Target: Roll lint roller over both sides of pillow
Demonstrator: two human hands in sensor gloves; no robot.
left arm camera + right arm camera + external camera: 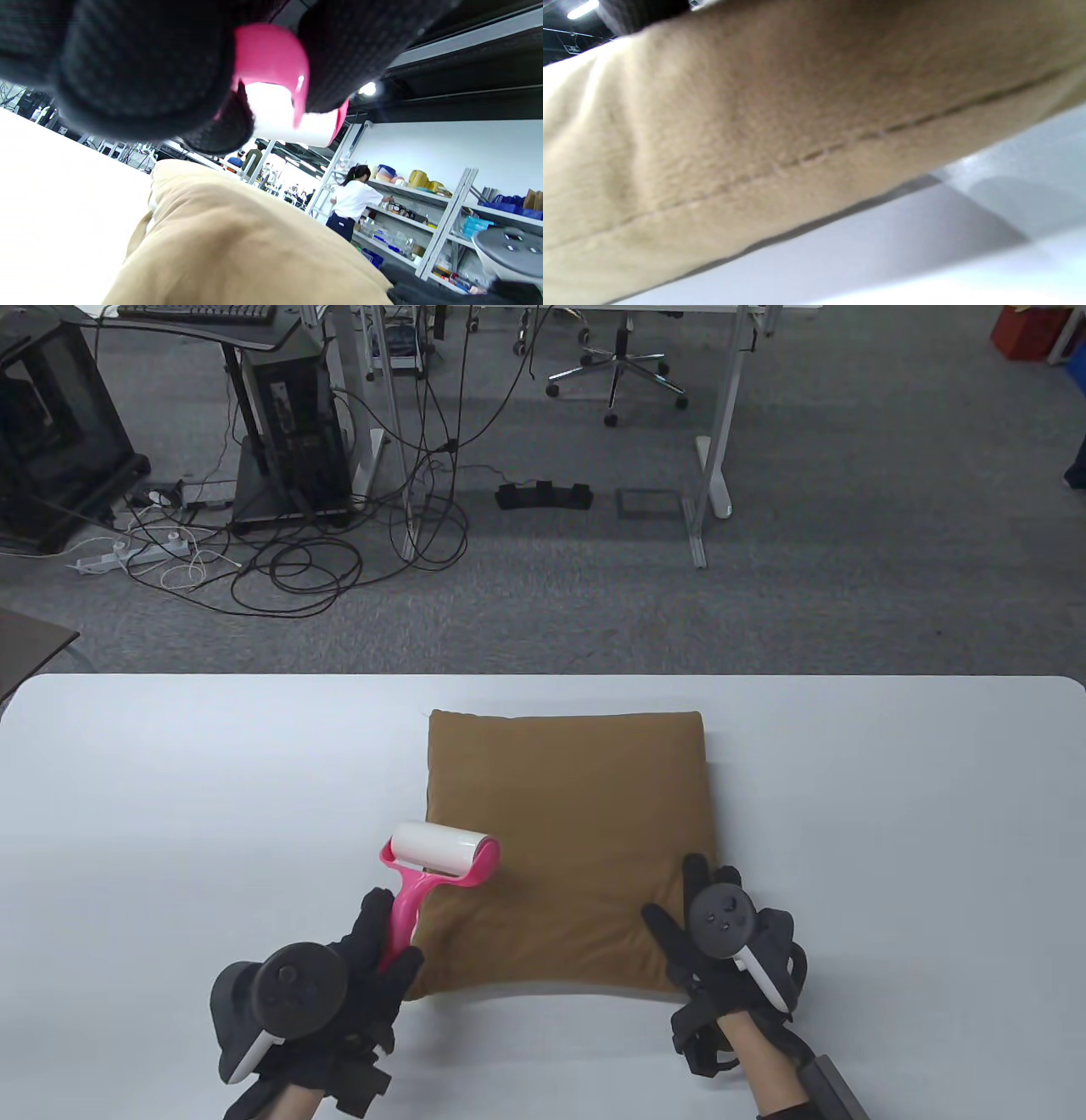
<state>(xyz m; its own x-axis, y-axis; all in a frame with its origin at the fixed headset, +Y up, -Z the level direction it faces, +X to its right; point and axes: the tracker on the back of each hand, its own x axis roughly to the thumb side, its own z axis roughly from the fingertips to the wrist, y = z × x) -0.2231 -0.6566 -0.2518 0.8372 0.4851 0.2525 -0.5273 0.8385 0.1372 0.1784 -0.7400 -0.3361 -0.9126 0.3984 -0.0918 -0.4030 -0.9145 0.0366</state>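
A tan square pillow [567, 831] lies flat on the white table [170, 780]. My left hand [365, 959] grips the pink handle of a lint roller [441, 853]; its white roll rests at the pillow's left edge. In the left wrist view the pink handle [271, 59] shows between my gloved fingers above the pillow [237, 245]. My right hand [704, 925] rests with spread fingers on the pillow's near right corner. The right wrist view shows only the pillow's seamed edge [797, 127] close up, above the table [925, 237].
The table's far edge runs across the table view, with grey carpet beyond. Desk legs [713, 449], an office chair [615, 373] and tangled cables [297, 560] stand on the floor behind. Bare table surface lies to both sides of the pillow.
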